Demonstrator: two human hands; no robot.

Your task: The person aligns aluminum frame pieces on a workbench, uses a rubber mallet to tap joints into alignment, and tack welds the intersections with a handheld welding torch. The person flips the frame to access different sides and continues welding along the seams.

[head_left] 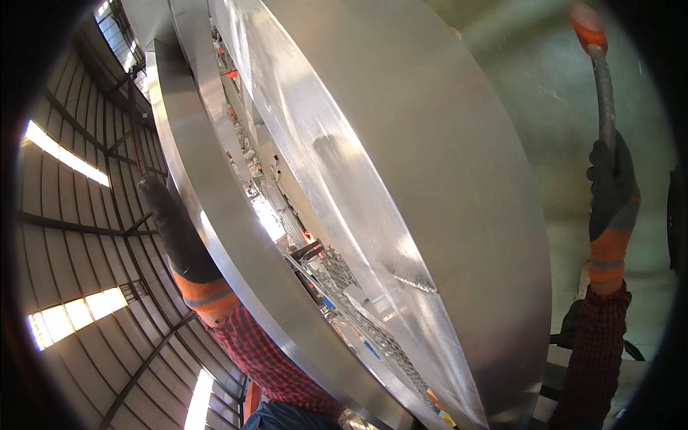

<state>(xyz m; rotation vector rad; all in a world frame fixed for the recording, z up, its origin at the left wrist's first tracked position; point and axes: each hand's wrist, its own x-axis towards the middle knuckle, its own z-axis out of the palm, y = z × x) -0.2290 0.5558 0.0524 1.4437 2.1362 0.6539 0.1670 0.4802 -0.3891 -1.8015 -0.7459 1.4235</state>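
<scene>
Gripping an orange-headed mallet (pixel 604 89), right hand (pixel 613 183) was wrapped round its handle; left hand (pixel 180 233) sat partly behind metal sheet (pixel 223 208), grip unclear.

Holds check-sleeved right forearm (pixel 596 347) near upright | curls gloved right hand (pixel 613 179) into grip | bares sliver of right wrist (pixel 606 287) | slants left forearm (pixel 261 351) up-left | shows gloved left hand (pixel 178 233) partly hidden
</scene>
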